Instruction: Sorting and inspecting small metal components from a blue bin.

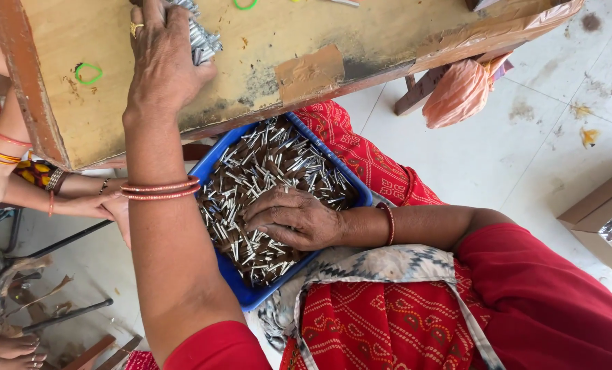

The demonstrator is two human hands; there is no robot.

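Under the right hand lies a blue tray, rectangular and set on the person's lap, filled nearly to its rim with small brown sticks with silver tips heaped in every direction. The right hand rests palm down on this heap near the middle of the tray, fingers bent and dug a little into the sticks; whether it has closed on any of them cannot be told. A dark bangle sits at its wrist, and the forearm runs off toward the red patterned cloth of the lap.

Above and beyond that hand, the left hand reaches up onto a worn wooden surface that overhangs the far end of the tray. It is clenched around a bundle of silver-tipped sticks, which juts out past the thumb side. A ring shows on 1 finger, and orange bangles circle the forearm lower down.

Left of the left hand, a green rubber band lies on the surface; another green band lies at the far edge. Further left, another person's arms with bangles hang beside the surface. To the right, a pink plastic bag hangs below the surface edge, and a cardboard box stands on the tiled floor.
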